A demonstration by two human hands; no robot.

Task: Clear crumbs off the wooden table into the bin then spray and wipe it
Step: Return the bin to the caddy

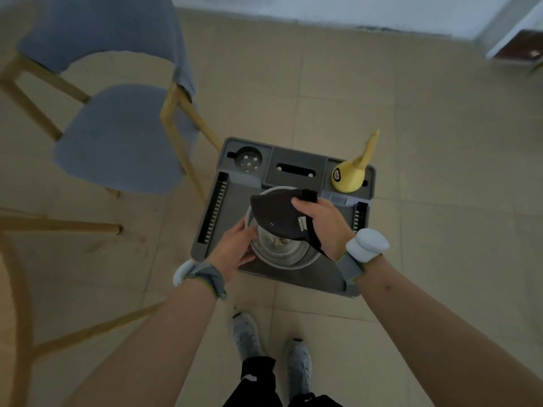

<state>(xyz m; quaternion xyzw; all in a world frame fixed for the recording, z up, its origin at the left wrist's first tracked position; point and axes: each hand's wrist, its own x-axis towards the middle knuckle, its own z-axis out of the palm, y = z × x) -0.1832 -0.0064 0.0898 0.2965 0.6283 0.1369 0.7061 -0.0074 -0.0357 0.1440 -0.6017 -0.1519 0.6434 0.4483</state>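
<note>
A round metal bin (289, 257) with pale crumbs at its bottom is set in a grey plastic caddy (232, 201) on the tiled floor. My right hand (321, 221) grips a black cloth (277, 214) and holds it over the bin's mouth. My left hand (235, 248) rests with its fingers curled against the bin's left rim. A yellow spray bottle (354, 171) stands in the caddy's far right corner. The curved edge of the wooden table (17, 304) shows at the far left.
A blue-cushioned wooden chair (117, 136) stands left of the caddy, its leg close to the caddy's far left corner. My two shoes (273, 348) are on the floor just in front of the caddy. A white wall runs along the top.
</note>
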